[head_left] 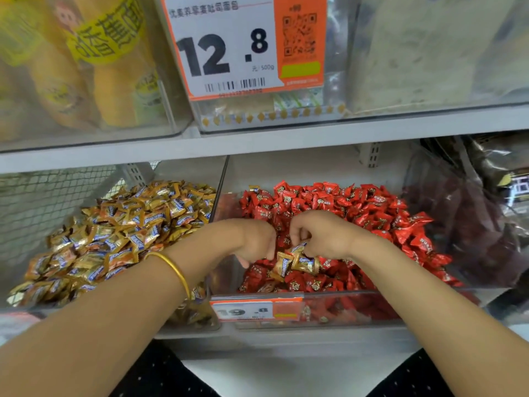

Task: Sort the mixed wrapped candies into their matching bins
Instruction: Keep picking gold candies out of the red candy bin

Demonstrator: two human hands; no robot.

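Two clear bins sit side by side on the lower shelf. The left bin (197,319) is heaped with gold-and-blue wrapped candies (120,233). The right bin (343,313) holds red wrapped candies (357,207). Both my hands are down in the red bin. My right hand (320,233) pinches gold-and-blue candies (297,260) that hang just above the red pile. My left hand (254,239), a gold bangle on its wrist, is curled right beside them; its fingers are hidden, so I cannot tell whether it holds anything.
An orange price tag (257,309) is on the red bin's front. Above, a shelf (286,136) carries clear bins with yellow packs (94,67) and a large 12.8 price card (243,44). Dark packets (472,224) fill the bin to the right.
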